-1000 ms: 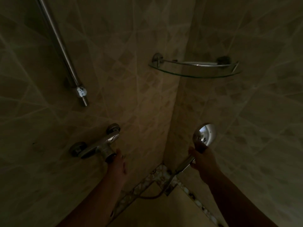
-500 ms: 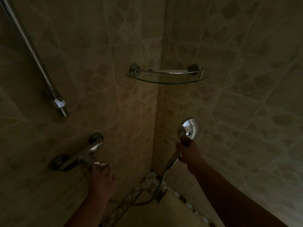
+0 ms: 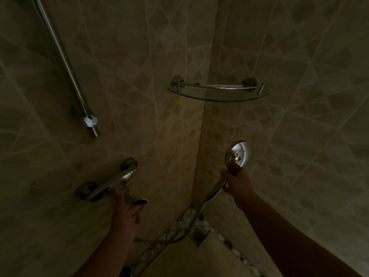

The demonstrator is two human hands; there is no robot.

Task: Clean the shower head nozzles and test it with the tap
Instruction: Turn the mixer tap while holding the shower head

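Observation:
In a dim tiled shower corner, my right hand (image 3: pixel 237 181) grips the handle of a chrome shower head (image 3: pixel 238 152), whose round back faces me; the nozzles are hidden. Its hose (image 3: pixel 191 224) hangs down toward the floor corner. On the left wall sits a chrome mixer tap (image 3: pixel 117 179). My left hand (image 3: pixel 127 211) holds the tap's lever (image 3: pixel 137 200), which sticks out toward me. No water can be made out in the poor light.
A slanted chrome slide rail (image 3: pixel 65 64) runs down the left wall, ending in a bracket (image 3: pixel 89 120). A glass corner shelf (image 3: pixel 217 92) with a metal rail hangs above. A pebble mosaic strip (image 3: pixel 179 224) borders the floor (image 3: pixel 199 262).
My left hand went from under the tap body to gripping its lever, which now juts outward. The right hand keeps the shower head in about the same spot. The view shifted.

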